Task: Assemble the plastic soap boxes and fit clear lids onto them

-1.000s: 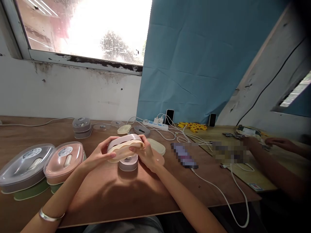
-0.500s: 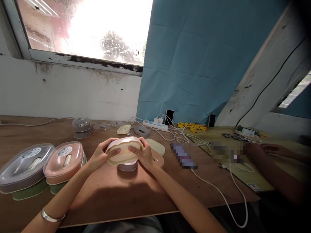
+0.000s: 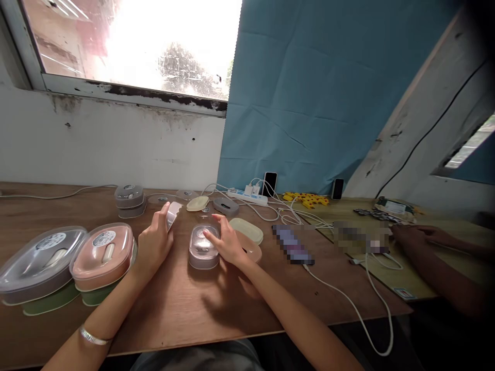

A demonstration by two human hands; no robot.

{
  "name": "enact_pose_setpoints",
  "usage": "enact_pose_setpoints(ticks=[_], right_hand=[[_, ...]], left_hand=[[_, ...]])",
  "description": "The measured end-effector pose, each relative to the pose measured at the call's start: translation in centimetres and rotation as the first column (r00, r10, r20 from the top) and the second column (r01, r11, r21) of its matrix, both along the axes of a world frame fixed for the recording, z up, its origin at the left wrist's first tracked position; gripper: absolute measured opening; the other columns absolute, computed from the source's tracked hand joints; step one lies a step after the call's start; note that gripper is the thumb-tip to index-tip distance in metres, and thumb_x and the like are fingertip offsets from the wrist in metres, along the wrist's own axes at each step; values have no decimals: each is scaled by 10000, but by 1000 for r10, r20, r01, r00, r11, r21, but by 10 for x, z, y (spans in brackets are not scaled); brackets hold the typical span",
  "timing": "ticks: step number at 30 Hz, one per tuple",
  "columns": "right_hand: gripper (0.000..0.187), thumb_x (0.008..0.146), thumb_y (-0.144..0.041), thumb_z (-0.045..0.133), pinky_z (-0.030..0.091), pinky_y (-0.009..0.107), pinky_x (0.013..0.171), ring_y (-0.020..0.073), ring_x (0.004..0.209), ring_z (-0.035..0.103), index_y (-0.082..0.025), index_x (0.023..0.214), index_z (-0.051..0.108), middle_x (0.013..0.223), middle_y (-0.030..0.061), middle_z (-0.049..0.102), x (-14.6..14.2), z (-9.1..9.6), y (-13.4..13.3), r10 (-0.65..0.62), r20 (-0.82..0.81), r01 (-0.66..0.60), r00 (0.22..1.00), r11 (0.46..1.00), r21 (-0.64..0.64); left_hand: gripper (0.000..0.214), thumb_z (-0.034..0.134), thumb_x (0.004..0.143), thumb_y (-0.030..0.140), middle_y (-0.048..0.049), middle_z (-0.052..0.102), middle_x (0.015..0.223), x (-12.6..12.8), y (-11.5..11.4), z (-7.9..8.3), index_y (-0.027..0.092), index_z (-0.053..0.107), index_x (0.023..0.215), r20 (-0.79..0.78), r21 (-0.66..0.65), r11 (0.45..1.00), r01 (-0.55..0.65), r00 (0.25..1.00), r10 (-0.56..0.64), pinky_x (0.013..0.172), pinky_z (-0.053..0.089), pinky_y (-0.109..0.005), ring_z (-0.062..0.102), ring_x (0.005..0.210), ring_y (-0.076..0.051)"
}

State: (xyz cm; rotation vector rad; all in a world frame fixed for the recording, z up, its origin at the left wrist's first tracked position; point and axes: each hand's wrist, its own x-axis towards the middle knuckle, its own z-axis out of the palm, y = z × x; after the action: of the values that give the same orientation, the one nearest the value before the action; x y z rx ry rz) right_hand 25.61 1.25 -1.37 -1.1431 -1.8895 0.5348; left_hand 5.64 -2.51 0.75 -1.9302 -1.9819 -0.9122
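My left hand [image 3: 154, 239] is wrapped around a pale lilac plastic container part [image 3: 174, 215], turned edge-on and raised above the table; the fingers and palm hide most of it. My right hand [image 3: 230, 242] has its fingers apart beside a small lilac-grey lunch box [image 3: 203, 260] with a clear lid. Its thumb reaches over the lid; whether it touches cannot be told. Partly behind the right hand lie a cream oval lid [image 3: 248, 231] and a peach lid [image 3: 252, 249] with a slot.
Stacked larger boxes, one grey-topped [image 3: 42, 263] and one peach-topped [image 3: 102, 257], stand at left. Behind are a small grey box [image 3: 130, 202], a grey lid [image 3: 226, 206] and a power strip [image 3: 247, 197] with cables. At right are a phone [image 3: 293, 245] and another person's hands [image 3: 413, 237].
Both hands held the pale container part; now only my left hand does, moved left and turned edge-on. My right hand has let go and spread beside the small lunch box, which is now uncovered.
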Motion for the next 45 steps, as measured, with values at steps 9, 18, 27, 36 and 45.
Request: enact_pose_setpoints(ticks=[9, 18, 27, 36, 45], right_hand=[[566, 830, -427, 545, 410, 381, 893, 251, 1106, 527, -198, 1312, 355, 1274, 123, 466, -2, 4, -11, -2, 277, 12, 961, 999, -35], [403, 871, -460, 476, 426, 359, 814, 220, 947, 581, -204, 1182, 480, 1051, 79, 588, -3, 2, -8, -35, 260, 36, 965, 999, 5], [217, 890, -374, 423, 456, 298, 708, 179, 796, 605, -206, 982, 527, 849, 27, 629, 5, -4, 11, -124, -2, 124, 992, 992, 0], [246, 877, -272, 411, 440, 287, 807, 181, 942, 599, -171, 1087, 489, 1045, 89, 627, 5, 2, 38, -237, 302, 262, 924, 964, -44], [775, 698, -472, 669, 355, 505, 939, 406, 1224, 425, -256, 1368, 345, 1410, 192, 331, -39, 11, 105, -91, 569, 261, 817, 939, -225]], left_hand=[[549, 423, 763, 94, -186, 483, 1270, -9, 13, -14, 151, 418, 1309, -358, -303, 953, 33, 923, -145, 829, 478, -424, 570, 1058, -314], [854, 638, 713, 326, -179, 226, 1501, 1, 11, -29, 245, 193, 1436, -34, -413, 649, 639, 701, -712, 1079, 218, -562, 245, 1367, -335], [600, 492, 824, 507, -119, 298, 1480, 8, 6, -26, 351, 338, 1382, -39, -410, 684, 603, 738, -674, 993, 250, -651, 336, 1295, -377], [634, 577, 785, 499, -94, 324, 1483, 11, 3, -30, 371, 375, 1372, -89, -396, 688, 608, 720, -688, 1001, 299, -579, 330, 1300, -401], [450, 471, 865, 469, -69, 417, 1427, 13, -1, -19, 351, 481, 1299, 19, -358, 646, 674, 697, -717, 1006, 323, -529, 382, 1285, -326]])
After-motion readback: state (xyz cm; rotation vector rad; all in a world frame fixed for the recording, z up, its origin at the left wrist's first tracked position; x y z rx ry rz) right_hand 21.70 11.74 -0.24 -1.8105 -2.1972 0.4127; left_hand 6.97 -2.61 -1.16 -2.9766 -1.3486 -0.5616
